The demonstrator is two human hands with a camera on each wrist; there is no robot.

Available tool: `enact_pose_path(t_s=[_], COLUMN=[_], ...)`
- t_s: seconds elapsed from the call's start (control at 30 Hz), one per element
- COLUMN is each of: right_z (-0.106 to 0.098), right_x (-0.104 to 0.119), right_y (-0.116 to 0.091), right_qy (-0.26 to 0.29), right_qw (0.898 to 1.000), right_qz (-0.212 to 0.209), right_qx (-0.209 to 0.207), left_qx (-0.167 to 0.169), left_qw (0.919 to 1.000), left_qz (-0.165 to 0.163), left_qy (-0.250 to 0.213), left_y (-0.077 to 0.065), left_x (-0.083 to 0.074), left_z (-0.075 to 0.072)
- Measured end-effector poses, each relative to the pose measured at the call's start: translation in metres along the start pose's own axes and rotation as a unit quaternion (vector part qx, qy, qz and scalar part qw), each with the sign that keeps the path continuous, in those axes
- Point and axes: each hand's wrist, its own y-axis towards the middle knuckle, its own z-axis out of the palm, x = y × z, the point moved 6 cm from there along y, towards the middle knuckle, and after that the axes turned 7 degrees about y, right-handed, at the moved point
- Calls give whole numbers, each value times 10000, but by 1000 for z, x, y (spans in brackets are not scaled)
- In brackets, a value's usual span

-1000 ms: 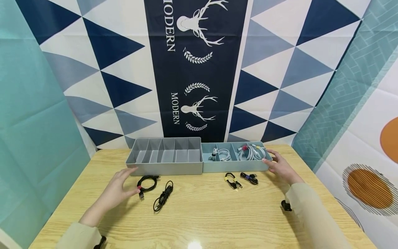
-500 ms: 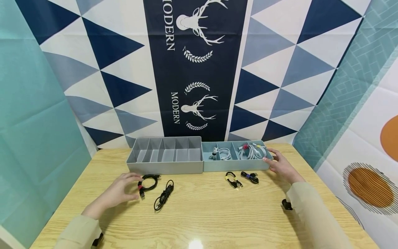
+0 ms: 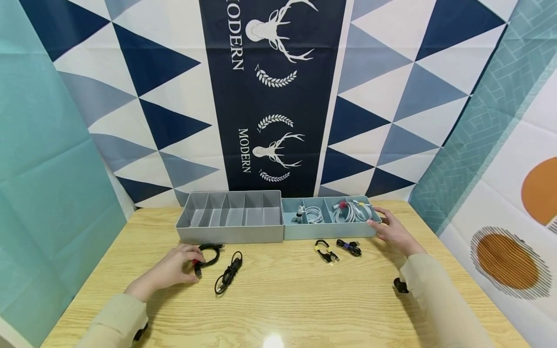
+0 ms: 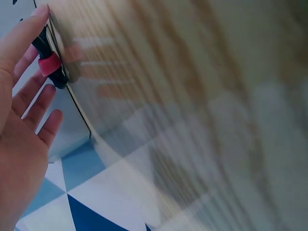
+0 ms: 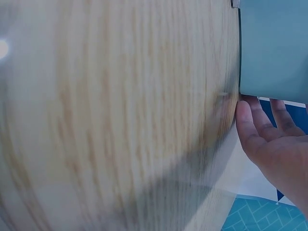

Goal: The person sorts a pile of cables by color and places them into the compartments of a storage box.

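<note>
My left hand (image 3: 176, 265) reaches over the left end of a coiled black USB cable (image 3: 212, 256) with a red tie (image 4: 49, 64). In the left wrist view its fingers are spread around the cable and do not close on it. Just right of that coil lies another bundled black cable (image 3: 228, 273). My right hand (image 3: 395, 233) rests at the right end of a blue divided box (image 3: 329, 232), its fingers extended against the end wall. White cables (image 3: 348, 212) with red and yellow ties lie coiled in that box's right compartment, and another white cable (image 3: 313, 214) in the middle one.
Left of the blue box stands a grey box (image 3: 230, 235) with several compartments, the two boxes side by side. In front of the blue box lie a black cable with yellow ties (image 3: 326, 252) and one with a blue tie (image 3: 349, 248). Patterned cloth hangs behind the wooden table (image 3: 304, 299).
My left hand has lowered from the grey box's front edge and shifted right, over the red-tied black cable. The right hand has stayed at the blue box.
</note>
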Motion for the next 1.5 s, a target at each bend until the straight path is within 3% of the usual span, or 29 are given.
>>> enact_pose_path(t_s=[0.5,0.67,0.87,1.27,1.5], right_z=[0,1,3,3,3], right_x=[1,2,3,2,3], right_y=[0,1,0,-1,0], right_qy=[-31,-26,-3,-4,41], right_qw=[10000,10000,10000,10000,9999], right_qz=[57,72,30,27,21], right_qx=[-17,-25,44,73,101], left_qx=[-86,-249,-581,-726,-961], left_qw=[9993,9986,9975,9971,9952], left_qz=[161,198,287,-81,40], left_qy=[339,420,287,230,191], left_y=[2,1,2,7,11], left_x=[0,0,-3,-9,-15], left_z=[1,-1,-8,-24,-31])
